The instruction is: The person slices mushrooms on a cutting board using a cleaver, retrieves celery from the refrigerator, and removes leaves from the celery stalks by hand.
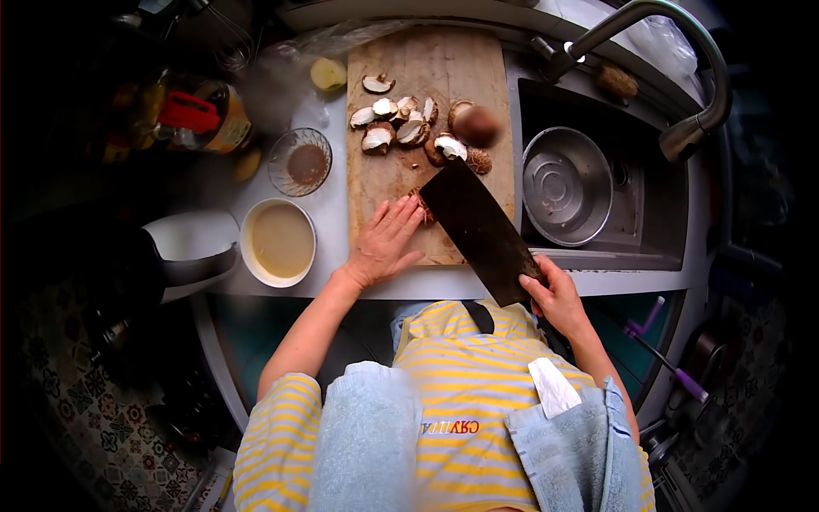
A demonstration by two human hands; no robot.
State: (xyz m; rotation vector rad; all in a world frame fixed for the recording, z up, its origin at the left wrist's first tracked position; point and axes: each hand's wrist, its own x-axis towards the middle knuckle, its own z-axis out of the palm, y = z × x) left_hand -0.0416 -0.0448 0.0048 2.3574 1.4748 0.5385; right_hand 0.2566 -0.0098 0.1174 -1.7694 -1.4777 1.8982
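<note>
My right hand (554, 294) grips a dark, broad-bladed cleaver (478, 226) by its handle end. The blade slants up and left over the cutting board's lower right part. My left hand (386, 241) lies flat on the wooden cutting board (375, 183), fingers stretched out. Its fingertips touch a brown mushroom (421, 205), partly hidden by the fingers and the blade. Farther up the board lie several cut mushroom pieces (378, 136) with white flesh and brown caps. Whole-looking mushrooms (478, 160) sit at the right, one blurred.
Left of the board stand a bowl of cloudy liquid (280, 242), a glass dish (300, 162), a yellowish cut piece of produce (328, 74) and a red-handled bottle (189, 113). At the right, a metal basin (567, 188) sits in the sink (657, 224) under a curved faucet (723, 81).
</note>
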